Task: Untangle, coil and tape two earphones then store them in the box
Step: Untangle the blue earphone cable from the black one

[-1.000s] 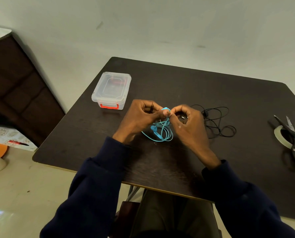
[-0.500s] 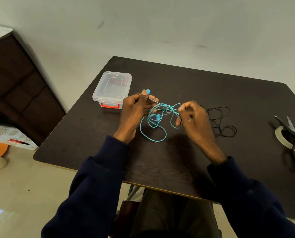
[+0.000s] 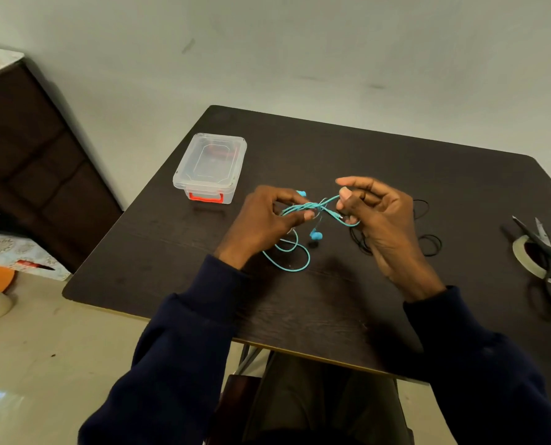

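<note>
Clear lidded box (image 3: pixel 210 168) sits closed on the tabletop (image 3: pixel 332 149). Right of it, left hand (image 3: pixel 267 220) fingers pinch the teal earphone (image 3: pixel 312 207) cord. Right hand (image 3: pixel 377 213) fingers pinch another strand, likely to spread the knot. Black earphone (image 3: pixel 426 236) lies farther right, untouched.

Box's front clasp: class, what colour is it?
The clasp is orange-red; head view shows it best.

The right hand (image 3: pixel 385 229) covers the middle of the black earphone (image 3: pixel 359 243), so only some loops of its cable show beside it. The scissors (image 3: pixel 549 252) and the tape roll (image 3: pixel 521 253) under them are cut by the right edge. Part of the turquoise earphone (image 3: pixel 315 234) is hidden inside the fingers (image 3: pixel 300 216) of the left hand (image 3: pixel 261 221), and the red thing in the box (image 3: pixel 210 168) is too vague to name.
</note>
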A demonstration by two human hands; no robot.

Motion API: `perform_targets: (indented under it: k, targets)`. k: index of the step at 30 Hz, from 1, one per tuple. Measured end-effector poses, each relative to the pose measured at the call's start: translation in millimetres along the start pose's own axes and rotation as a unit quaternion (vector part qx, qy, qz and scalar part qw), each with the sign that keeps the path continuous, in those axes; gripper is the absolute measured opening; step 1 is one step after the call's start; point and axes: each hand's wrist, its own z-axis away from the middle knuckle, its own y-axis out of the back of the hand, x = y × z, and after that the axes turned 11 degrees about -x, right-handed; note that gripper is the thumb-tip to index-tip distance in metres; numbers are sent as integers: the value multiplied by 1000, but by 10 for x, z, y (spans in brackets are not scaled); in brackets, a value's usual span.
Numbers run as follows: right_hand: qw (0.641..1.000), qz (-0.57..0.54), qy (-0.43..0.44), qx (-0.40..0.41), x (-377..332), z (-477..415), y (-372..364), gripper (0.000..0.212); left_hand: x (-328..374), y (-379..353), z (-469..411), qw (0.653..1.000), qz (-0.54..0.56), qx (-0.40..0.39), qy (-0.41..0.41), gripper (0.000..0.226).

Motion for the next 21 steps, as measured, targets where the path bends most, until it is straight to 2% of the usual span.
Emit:
perform_targets:
  k: [7, 9, 14, 17, 19, 21]
  targets:
    - [992, -121, -17, 19, 68, 44, 25, 21, 49, 69, 13, 995, 88, -38, -29, 20]
    - [992, -123, -25, 23, 70, 41, 43, 20, 50, 65, 16, 993, 109, -32, -30, 19]
    - [998, 32, -50, 29, 132, 52, 122, 11, 42, 55, -3, 985, 171, 7, -7, 23]
    - [988, 123, -86, 28, 181, 86, 190, 14, 42, 64, 5, 960, 273, 65, 7, 26]
    - [974, 197, -113, 19, 212, 108, 236, 16, 47, 88, 18, 938, 323, 124, -9, 27]
    - [958, 256, -131, 14, 246, 134, 294, 20, 17, 141, 19, 938, 277, 209, -33, 31]
